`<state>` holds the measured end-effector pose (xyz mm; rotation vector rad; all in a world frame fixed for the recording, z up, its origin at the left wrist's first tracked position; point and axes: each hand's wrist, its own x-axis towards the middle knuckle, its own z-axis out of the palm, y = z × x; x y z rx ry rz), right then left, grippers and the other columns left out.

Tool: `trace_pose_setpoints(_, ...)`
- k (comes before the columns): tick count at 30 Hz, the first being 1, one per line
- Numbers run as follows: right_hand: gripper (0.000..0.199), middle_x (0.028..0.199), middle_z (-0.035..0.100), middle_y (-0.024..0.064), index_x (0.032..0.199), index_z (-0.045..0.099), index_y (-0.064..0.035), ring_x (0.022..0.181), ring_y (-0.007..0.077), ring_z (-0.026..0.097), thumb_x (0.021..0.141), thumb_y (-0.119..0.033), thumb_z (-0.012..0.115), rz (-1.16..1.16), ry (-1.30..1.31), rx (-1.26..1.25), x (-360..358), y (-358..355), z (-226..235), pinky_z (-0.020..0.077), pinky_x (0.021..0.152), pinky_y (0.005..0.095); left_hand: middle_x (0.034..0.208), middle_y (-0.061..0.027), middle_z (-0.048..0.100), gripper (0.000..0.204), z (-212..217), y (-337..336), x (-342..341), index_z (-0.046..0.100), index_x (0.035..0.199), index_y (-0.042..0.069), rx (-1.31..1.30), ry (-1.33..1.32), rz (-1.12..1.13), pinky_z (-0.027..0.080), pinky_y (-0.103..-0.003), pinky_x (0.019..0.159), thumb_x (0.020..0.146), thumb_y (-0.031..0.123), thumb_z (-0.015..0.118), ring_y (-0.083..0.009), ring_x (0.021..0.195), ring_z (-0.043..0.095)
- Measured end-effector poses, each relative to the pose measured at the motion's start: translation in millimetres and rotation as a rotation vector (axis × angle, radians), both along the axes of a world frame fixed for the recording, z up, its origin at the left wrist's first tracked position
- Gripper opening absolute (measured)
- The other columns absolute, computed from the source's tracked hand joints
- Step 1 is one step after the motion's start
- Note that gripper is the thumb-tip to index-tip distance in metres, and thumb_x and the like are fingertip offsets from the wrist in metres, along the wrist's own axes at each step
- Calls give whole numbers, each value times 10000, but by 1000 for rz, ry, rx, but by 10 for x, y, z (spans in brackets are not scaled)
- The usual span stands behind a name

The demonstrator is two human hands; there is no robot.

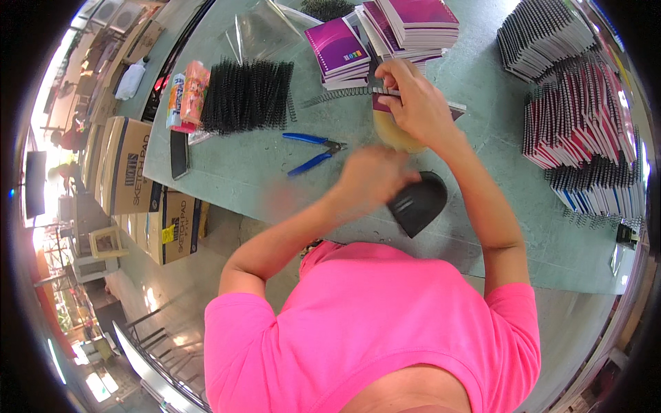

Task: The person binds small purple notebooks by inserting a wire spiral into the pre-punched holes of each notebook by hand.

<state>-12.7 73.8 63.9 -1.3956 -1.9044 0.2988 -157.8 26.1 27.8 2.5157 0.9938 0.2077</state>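
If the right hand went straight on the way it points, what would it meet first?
Beyond the purple-covered book it is handling, the right hand would probably meet the stacked purple notebooks, though depth is unclear.

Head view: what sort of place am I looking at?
Probably a small notebook-binding workshop: a bundle of loose black coils, blue-handled pliers and stacked coil-bound notebooks share the worktable.

Dark printing's clear on the far box (129, 165) and near box (180, 224) at left, the latter with a yellow sticker (168, 234). Far purple notebook (337, 48) has colorful letter blocks; left blue-white pack's (175, 100) lettering is blurry.
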Motion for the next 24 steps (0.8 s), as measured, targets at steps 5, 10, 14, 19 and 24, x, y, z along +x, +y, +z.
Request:
trace_pose_setpoints(5, 194, 780, 646, 63, 919, 630, -12, 743, 129, 610, 765, -120, 679, 100, 104, -335, 470, -48, 100, 458, 702, 252, 1063, -181, 510, 462, -111, -393, 136, 485, 1213, 62, -342, -111, 53, 451, -438, 801, 806, 239, 612, -354, 967, 522)
trace_pose_setpoints(10, 210, 796, 648, 21, 926, 673, -7, 726, 68, 571, 786, -163, 693, 70, 841, -413, 741, -168, -328, 455, 660, 221, 1012, -150, 550, 408, 561, 160, -144, 551, 1149, 143, 355, -584, 410, 480, -412, 781, 751, 92, 626, -360, 913, 568)
trace_pose_setpoints(14, 198, 748, 629, 10, 922, 681, -23, 662, 59, 558, 799, -177, 689, -3, 990, -386, 586, -225, -488, 456, 605, 193, 981, -119, 569, 379, 413, 222, -239, 591, 1101, 128, 223, -297, 244, 471, -394, 796, 732, 58, 642, -330, 900, 576)
trace_pose_setpoints(19, 210, 719, 608, 0, 915, 681, -19, 624, 63, 545, 801, -195, 689, -4, 970, -322, 518, -323, -510, 462, 576, 197, 933, -85, 565, 340, 639, 463, -276, 655, 1012, 165, 562, -504, 216, 494, -340, 682, 705, 21, 641, -231, 821, 599)
trace_pose_setpoints(24, 210, 727, 613, 2, 917, 679, -19, 651, 63, 549, 815, -203, 675, -22, 935, -295, 501, -365, -406, 456, 603, 216, 898, -76, 587, 291, 326, 414, -208, 672, 959, 150, 316, -425, -103, 489, -338, 644, 696, 28, 665, -228, 797, 591)
